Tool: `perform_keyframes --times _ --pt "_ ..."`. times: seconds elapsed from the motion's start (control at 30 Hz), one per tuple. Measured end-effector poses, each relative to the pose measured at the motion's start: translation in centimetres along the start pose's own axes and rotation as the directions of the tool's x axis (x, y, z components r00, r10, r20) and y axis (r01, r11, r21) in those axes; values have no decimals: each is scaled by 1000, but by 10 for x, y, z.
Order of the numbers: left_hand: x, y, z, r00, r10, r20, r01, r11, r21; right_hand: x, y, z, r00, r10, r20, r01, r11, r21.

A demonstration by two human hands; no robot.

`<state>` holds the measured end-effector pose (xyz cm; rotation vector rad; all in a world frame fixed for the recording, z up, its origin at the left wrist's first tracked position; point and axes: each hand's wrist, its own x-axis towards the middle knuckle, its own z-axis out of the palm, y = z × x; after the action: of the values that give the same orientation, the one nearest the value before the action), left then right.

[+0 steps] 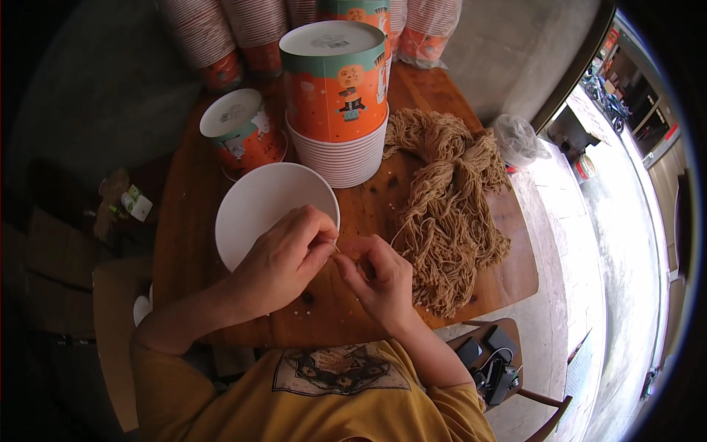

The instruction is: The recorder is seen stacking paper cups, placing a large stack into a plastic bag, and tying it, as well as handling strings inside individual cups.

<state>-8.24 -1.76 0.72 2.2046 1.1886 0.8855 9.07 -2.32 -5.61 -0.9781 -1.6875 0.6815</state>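
My left hand (pixel 289 254) and my right hand (pixel 379 280) meet near the front of the table, fingertips pinched close together. A short, thin, pale string (pixel 337 249) shows between them, held from both sides; its ends are hidden in the fingers. Just behind and partly under my left hand is a large white paper bucket (pixel 258 195), its open mouth tilted toward me. To the right of my right hand lies a big bundle of brown twine (pixel 449 221), gathered at its upper part, with loose strands spreading toward the table's front edge.
A tall stack of orange and green paper buckets (pixel 335 88) stands upside down behind the white one. A smaller orange bucket (pixel 239 132) sits left of it. Wrapped bucket stacks (pixel 258 29) line the back. A chair (pixel 508 346) at the lower right bears dark devices.
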Motion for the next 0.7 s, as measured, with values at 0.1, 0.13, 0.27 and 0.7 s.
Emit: perform_keyframes --times 0.1,0.13,0.27,0.7 --pt "1 0 -1 992 120 -29 -116 987 107 0 -1 -3 998 -56 -13 55 996 -70" --pt "2 0 -2 992 120 -29 -116 987 107 0 0 -4 998 -56 -14 55 996 -70" --pt "2 2 -2 988 151 -16 -146 977 157 -2 3 -5 996 -88 -19 86 992 -95" --pt "0 4 -1 993 110 49 -116 983 141 -8 1 -8 993 -94 -73 92 995 -33"
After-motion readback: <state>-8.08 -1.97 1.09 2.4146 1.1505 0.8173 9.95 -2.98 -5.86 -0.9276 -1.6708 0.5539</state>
